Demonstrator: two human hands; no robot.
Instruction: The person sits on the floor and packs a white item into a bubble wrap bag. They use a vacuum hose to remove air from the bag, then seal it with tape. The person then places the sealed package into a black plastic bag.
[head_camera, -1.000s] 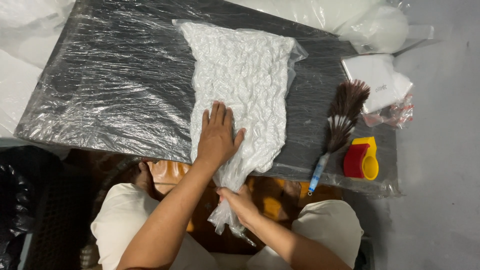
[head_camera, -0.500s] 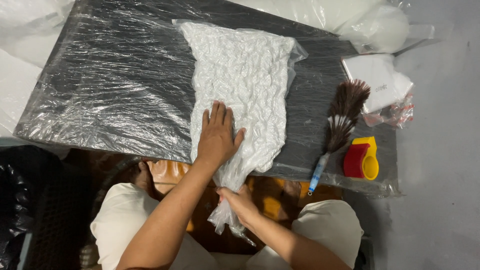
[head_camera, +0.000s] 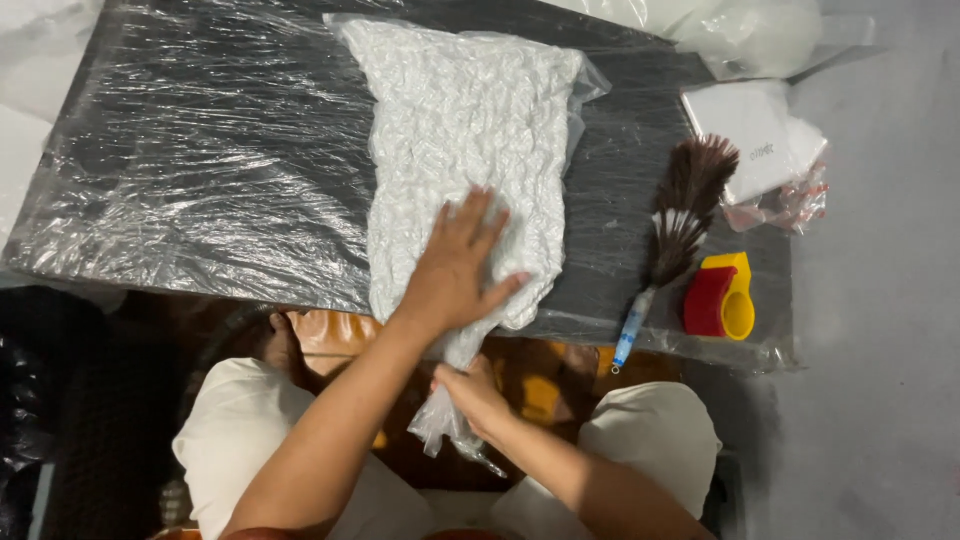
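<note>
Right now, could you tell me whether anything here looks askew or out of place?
Mostly tidy. The white padded bag lies on the plastic-wrapped table, its neck hanging off the near edge. The feather duster handle also overhangs that edge.

Single head view, looking steeply down, close over table edge.

Under your left hand lies a clear plastic bag of crumpled white filling, long and flattened, wide at the far end and narrowing towards you. Your palm presses flat on its near part, while your right hand grips its twisted, empty neck below the table edge. Far right, you have a flat white square packet with a small dark label, resting on a crinkled clear wrapper with red markings.
</note>
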